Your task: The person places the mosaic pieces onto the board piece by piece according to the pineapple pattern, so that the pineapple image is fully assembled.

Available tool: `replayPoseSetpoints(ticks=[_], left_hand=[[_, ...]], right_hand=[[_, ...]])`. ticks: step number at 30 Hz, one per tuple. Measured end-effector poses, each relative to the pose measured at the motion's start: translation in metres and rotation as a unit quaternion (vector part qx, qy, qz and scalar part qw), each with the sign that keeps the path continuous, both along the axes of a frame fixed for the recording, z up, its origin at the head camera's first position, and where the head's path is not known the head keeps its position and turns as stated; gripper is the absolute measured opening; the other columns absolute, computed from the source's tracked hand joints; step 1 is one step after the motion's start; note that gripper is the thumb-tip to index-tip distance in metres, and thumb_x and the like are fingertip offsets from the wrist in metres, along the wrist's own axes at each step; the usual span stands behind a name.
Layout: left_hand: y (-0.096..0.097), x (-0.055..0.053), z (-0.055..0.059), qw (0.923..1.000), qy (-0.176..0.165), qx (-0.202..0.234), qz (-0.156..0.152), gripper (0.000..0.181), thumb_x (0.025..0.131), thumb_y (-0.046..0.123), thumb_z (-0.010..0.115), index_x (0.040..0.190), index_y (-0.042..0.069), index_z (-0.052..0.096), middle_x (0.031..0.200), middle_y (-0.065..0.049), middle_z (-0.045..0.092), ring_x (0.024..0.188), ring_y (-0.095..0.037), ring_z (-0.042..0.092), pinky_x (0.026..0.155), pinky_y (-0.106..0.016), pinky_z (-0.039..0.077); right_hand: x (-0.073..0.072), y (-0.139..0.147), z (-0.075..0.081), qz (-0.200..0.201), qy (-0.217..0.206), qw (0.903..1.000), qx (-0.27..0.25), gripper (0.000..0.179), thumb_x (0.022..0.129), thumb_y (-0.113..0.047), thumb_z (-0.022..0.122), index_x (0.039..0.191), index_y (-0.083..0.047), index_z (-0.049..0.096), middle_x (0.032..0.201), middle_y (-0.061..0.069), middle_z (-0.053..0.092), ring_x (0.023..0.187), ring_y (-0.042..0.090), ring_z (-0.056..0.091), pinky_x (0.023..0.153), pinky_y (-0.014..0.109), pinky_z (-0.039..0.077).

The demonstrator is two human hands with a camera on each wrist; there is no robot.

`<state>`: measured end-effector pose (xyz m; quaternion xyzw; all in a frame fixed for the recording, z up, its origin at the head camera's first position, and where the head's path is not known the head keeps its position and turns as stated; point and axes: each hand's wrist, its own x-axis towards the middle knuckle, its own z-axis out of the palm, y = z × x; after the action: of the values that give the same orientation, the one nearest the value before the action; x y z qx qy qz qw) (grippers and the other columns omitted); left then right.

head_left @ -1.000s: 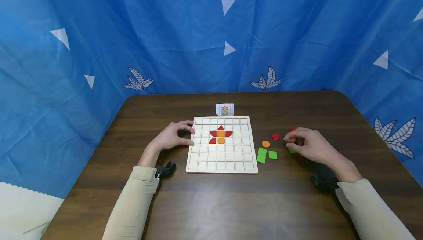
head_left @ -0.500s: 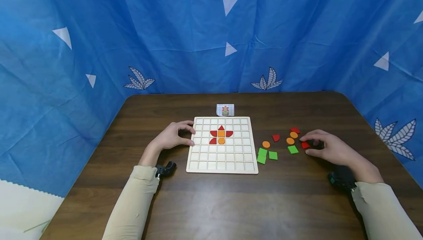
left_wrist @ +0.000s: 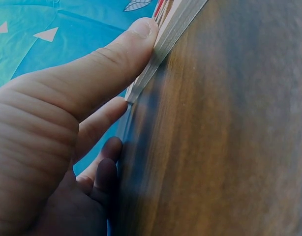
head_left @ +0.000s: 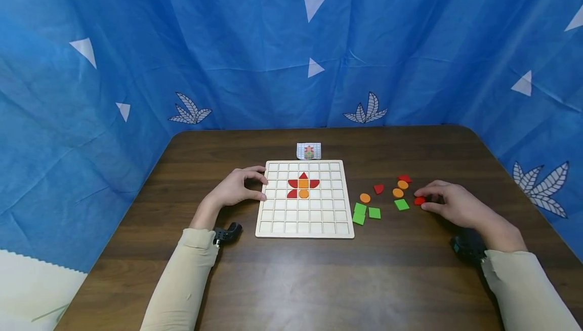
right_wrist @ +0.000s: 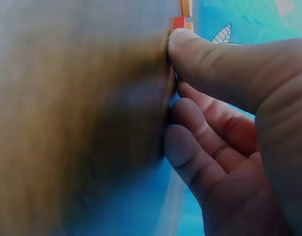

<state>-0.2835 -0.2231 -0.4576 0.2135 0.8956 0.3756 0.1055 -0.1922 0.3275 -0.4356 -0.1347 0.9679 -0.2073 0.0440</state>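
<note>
My left hand point(head_left: 237, 187) rests at the left edge of a pale wooden grid board point(head_left: 305, 224), thumb and fingertips touching its rim; the left wrist view shows the thumb point(left_wrist: 111, 59) against that edge. In the board's cells lie several red pieces, an orange square point(head_left: 303, 183) and an orange disc point(head_left: 303, 194). At the right of the table, my right hand point(head_left: 460, 207) pinches a small red tile point(head_left: 419, 201) between thumb and fingertips, low at the tabletop. The fingers partly hide its shape. In the right wrist view the red tile point(right_wrist: 179, 22) shows just past the thumb tip.
Between board and right hand lie several green squares point(head_left: 374, 213), orange discs point(head_left: 398, 193) and two more red pieces point(head_left: 379, 189). A small printed pattern card point(head_left: 308, 151) stands behind the board. A blue curtain point(head_left: 255, 68) hangs behind the brown table point(head_left: 291, 280).
My right hand has moved right, off the orange discs, uncovering them and a green square, and has come to the red tile. The left hand stays at the board.
</note>
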Motion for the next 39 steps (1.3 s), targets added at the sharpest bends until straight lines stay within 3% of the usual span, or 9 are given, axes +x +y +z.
replayPoseSetpoints(ticks=[5, 10, 19, 31, 39], left_hand=[[-0.001, 0.0, 0.0, 1.0, -0.007, 0.005, 0.003, 0.034, 0.079, 0.03, 0.091, 0.109, 0.023, 0.075, 0.155, -0.005, 0.052, 0.149, -0.031, 0.04, 0.123, -0.053, 0.032], [-0.001, -0.001, 0.001, 1.0, -0.008, 0.004, 0.0, 0.034, 0.08, 0.03, 0.09, 0.109, 0.023, 0.075, 0.155, -0.005, 0.052, 0.15, -0.03, 0.04, 0.123, -0.052, 0.033], [0.0, -0.001, 0.004, 1.0, -0.008, 0.005, 0.001, 0.034, 0.08, 0.029, 0.09, 0.109, 0.022, 0.075, 0.156, -0.005, 0.051, 0.15, -0.03, 0.039, 0.124, -0.052, 0.032], [-0.002, 0.0, -0.002, 1.0, -0.004, 0.001, 0.004, 0.034, 0.079, 0.031, 0.09, 0.109, 0.024, 0.075, 0.155, -0.003, 0.052, 0.149, -0.03, 0.04, 0.123, -0.054, 0.032], [-0.002, -0.001, -0.001, 1.0, -0.004, 0.0, 0.002, 0.034, 0.08, 0.032, 0.09, 0.109, 0.025, 0.075, 0.155, -0.003, 0.051, 0.15, -0.03, 0.04, 0.123, -0.053, 0.033]], right_hand=[[0.001, -0.004, 0.001, 0.011, 0.013, 0.9994, 0.032, 0.032, 0.092, -0.016, 0.077, 0.119, -0.001, 0.071, 0.103, 0.01, 0.065, 0.08, 0.017, 0.052, 0.064, 0.026, 0.047], [0.002, -0.008, 0.002, 0.02, 0.022, 0.998, 0.055, 0.032, 0.094, -0.017, 0.075, 0.119, 0.002, 0.069, 0.102, 0.012, 0.063, 0.082, 0.019, 0.056, 0.072, 0.037, 0.054], [0.003, -0.015, 0.002, 0.018, 0.041, 0.9963, 0.074, 0.03, 0.094, -0.02, 0.075, 0.116, -0.001, 0.069, 0.097, 0.008, 0.061, 0.081, 0.018, 0.056, 0.073, 0.04, 0.055], [0.002, -0.025, 0.002, 0.006, 0.052, 0.9971, 0.056, 0.029, 0.093, -0.025, 0.078, 0.111, -0.003, 0.071, 0.092, 0.005, 0.06, 0.078, 0.016, 0.054, 0.07, 0.035, 0.053], [-0.002, -0.049, 0.009, 0.002, 0.056, 0.9982, 0.021, 0.032, 0.093, -0.022, 0.077, 0.116, -0.002, 0.069, 0.098, 0.008, 0.064, 0.084, 0.02, 0.057, 0.075, 0.037, 0.056]])
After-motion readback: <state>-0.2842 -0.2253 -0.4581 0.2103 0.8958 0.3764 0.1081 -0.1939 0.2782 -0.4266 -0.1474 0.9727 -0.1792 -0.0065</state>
